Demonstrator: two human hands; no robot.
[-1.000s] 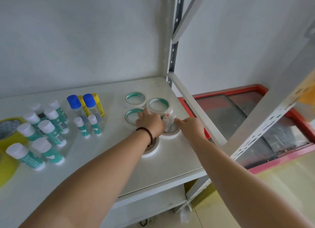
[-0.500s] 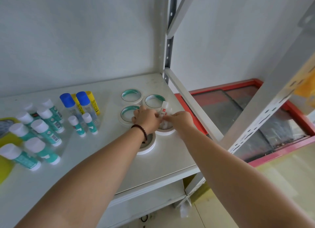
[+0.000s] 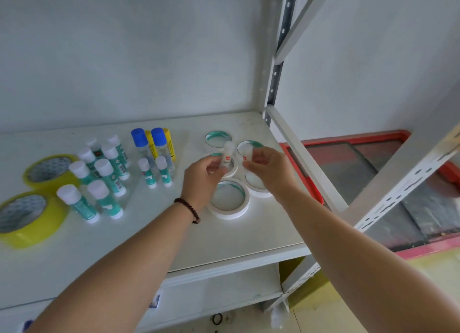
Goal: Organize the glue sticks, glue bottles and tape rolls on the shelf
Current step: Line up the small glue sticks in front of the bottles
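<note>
Two bare hands are raised just above a white shelf, each pinching a small glue stick upright. The left hand, with a dark bead bracelet at the wrist, has its fingers closed around the lower part of a small white glue stick with a red label. The right hand grips a second small glue stick of the same kind, its white cap showing above the fingers. The two sticks are near each other, not touching.

Beneath the hands lie five white tape rolls flat on the shelf, clustered close together; the hands partly hide two of them.

To the left stand two short teal glue sticks, and behind them two blue-capped glue bottles beside two yellow glue sticks. Further left is a group of taller teal glue sticks with white caps. At the far left edge lie two wide yellow tape rolls, touching.

To the right, beyond the shelf's grey metal upright, sits a red-framed glass lid lower down.
</note>
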